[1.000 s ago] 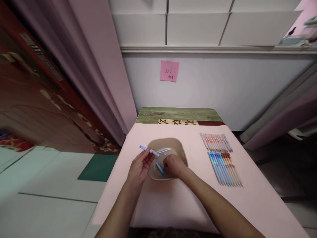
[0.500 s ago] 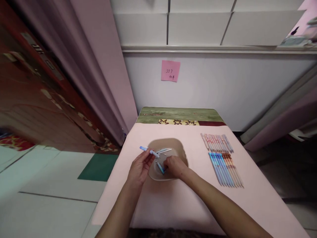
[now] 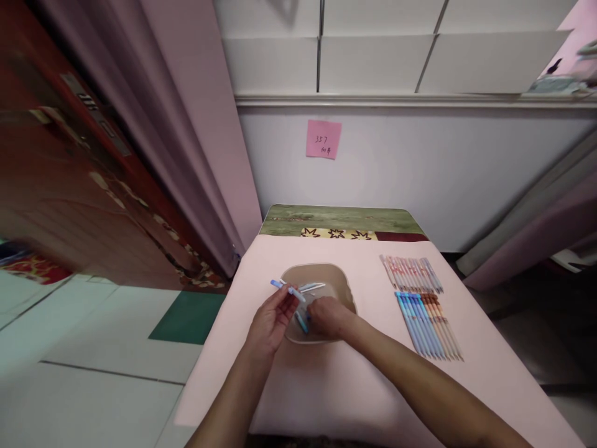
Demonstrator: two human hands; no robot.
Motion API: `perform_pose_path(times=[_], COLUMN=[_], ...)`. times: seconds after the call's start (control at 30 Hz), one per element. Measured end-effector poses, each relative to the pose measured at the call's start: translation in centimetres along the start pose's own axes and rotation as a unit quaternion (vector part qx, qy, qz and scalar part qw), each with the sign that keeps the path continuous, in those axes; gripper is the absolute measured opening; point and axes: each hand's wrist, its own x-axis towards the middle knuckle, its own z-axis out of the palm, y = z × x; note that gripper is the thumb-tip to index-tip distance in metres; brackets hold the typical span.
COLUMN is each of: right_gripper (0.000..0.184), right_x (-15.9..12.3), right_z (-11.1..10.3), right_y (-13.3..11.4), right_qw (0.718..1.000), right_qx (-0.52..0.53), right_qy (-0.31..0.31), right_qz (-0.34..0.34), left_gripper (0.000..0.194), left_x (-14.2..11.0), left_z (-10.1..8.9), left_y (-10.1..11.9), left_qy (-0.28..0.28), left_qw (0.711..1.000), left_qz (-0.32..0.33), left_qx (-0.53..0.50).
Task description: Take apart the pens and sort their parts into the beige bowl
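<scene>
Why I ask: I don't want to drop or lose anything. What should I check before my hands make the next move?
1. Light-blue pen pinched in the left hand's fingers: ok.
2. What the right hand grips inside the bin: cannot tell, its fingertips are hidden.
3. Every loose piece in the bin in sight: not ok, the right hand covers part of the inside.
4. Bin resting away from the edges of the pink cover: ok.
5. Upper pen row and blue-and-brown pen row apart from both hands: ok.
</scene>
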Motion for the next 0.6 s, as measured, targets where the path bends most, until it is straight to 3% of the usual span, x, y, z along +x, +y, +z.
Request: perform_pose_path(times=[0.1, 0.17, 0.2, 0.27, 0.33, 0.4, 0.47, 0.6], right_gripper=[0.029, 0.035, 0.033, 0.025, 0.023, 0.023, 0.021, 0.012], right_x=[-2.0, -3.5, -4.2, -5.1, -5.4, -5.2, -4.8, -4.5], right_z=[-1.7, -2.5, -2.6, -2.7, -2.4, -2.2, -2.1, -2.0], right_y=[2.3, 3.5, 3.7, 3.4, 2.4, 1.3, 0.4, -0.2], right_qw=[0.998, 0.977, 0.952, 0.873, 0.796, 0.746, 0.741, 0.791], right_qx=[0.043, 0.162, 0.244, 0.411, 0.529, 0.589, 0.589, 0.502], right_qy=[0.052, 0.138, 0.184, 0.259, 0.291, 0.308, 0.320, 0.347], right_qz=[0.009, 0.024, 0.032, 0.043, 0.045, 0.044, 0.041, 0.033], left_gripper=[0.010, 0.009, 0.008, 0.007, 0.007, 0.007, 0.007, 0.006], left_x=[-0.1, -0.1, 0.0, 0.0, 0.1, 0.0, -0.1, -0.2], left_z=[0.1, 0.2, 0.4, 0.8, 1.2, 1.5, 1.6, 1.4], left_y=[0.0, -0.3, -0.6, -1.3, -2.1, -2.8, -3.2, -3.8], left_qy=[-0.002, 0.002, 0.000, -0.009, -0.017, -0.018, -0.017, -0.027], left_qw=[1.000, 1.000, 1.000, 0.999, 0.998, 0.997, 0.996, 0.995], left_qz=[0.003, -0.002, -0.009, -0.029, -0.053, -0.073, -0.081, -0.086], left_qx=[-0.003, -0.006, -0.008, -0.013, -0.018, -0.021, -0.024, -0.035])
